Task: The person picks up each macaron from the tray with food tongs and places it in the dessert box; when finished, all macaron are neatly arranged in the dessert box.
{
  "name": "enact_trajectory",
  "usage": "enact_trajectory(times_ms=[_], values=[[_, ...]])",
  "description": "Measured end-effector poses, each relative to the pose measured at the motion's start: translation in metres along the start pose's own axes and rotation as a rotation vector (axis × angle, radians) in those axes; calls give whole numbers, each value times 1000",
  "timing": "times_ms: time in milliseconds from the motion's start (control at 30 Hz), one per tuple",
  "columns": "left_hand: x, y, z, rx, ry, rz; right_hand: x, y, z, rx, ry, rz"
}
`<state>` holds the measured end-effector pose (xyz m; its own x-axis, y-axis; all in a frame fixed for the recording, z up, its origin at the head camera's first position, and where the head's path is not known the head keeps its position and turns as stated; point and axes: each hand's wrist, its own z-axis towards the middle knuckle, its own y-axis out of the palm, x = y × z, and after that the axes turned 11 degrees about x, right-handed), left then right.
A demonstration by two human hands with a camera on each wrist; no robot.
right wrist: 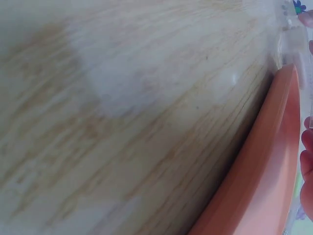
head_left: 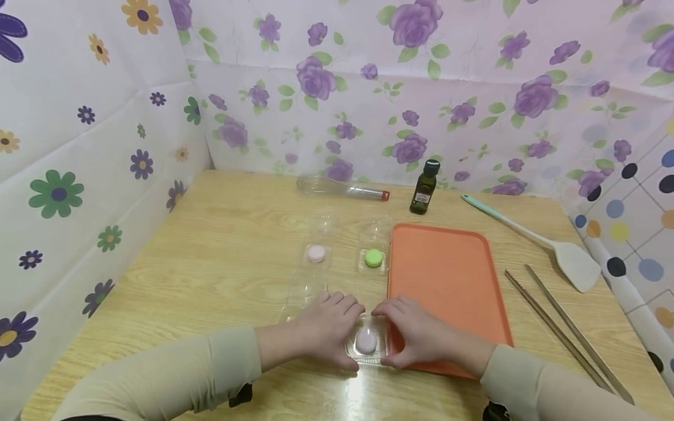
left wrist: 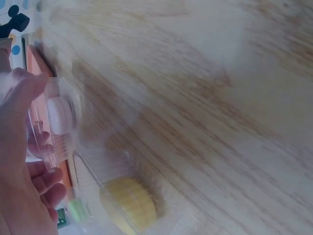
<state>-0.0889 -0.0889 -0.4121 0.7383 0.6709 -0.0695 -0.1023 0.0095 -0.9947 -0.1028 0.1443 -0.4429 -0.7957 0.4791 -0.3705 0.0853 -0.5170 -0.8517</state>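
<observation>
A small clear plastic box (head_left: 375, 361) with a pale lilac macaron (head_left: 365, 341) in it is held between both hands, near the front of the table. My left hand (head_left: 329, 330) grips its left side, thumb at the near edge and fingers at the far edge. On the opposite side my right hand (head_left: 413, 333) holds it the same way, over the orange tray's left edge. Whether the box touches the table, I cannot tell. Beneath the left forearm, mostly hidden from the head view, a yellow macaron (left wrist: 128, 205) sits in another clear box.
A pink macaron (head_left: 316, 253) and a green macaron (head_left: 374, 258) lie farther back in clear boxes with raised lids. The orange tray (head_left: 442, 263) is at right, then metal tongs (head_left: 568, 327) and a spatula (head_left: 576, 266). A whisk (head_left: 342, 188) and dark bottle (head_left: 424, 187) are behind.
</observation>
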Motion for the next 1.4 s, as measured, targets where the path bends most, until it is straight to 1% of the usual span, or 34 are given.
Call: enact_trajectory(times_ms=[133, 233, 467, 667, 800, 933, 1033, 1267, 1400], values=[[-2, 0, 2, -6, -11, -22, 0, 1, 1, 14, -4, 5], [-3, -1, 3, -6, -14, -34, -1, 1, 3, 18, 7, 4], [-6, 0, 3, 8, -9, -41, -6, 4, 8, 7, 37, -34], [-10, -2, 3, -19, -34, -90, -9, 6, 11, 9, 61, -34], [-13, -3, 3, -26, -39, -104, -12, 3, 11, -8, 92, -27], [-15, -4, 3, -12, -30, -105, -14, 1, 12, -14, 125, -6], [-16, -4, 4, 0, -14, -109, -14, 0, 11, -12, 128, -11], [-17, -3, 2, 33, 46, -80, -13, 3, 7, -2, 123, -33], [-16, -3, 1, 42, 49, -82, -14, 4, 6, 26, 108, -21]])
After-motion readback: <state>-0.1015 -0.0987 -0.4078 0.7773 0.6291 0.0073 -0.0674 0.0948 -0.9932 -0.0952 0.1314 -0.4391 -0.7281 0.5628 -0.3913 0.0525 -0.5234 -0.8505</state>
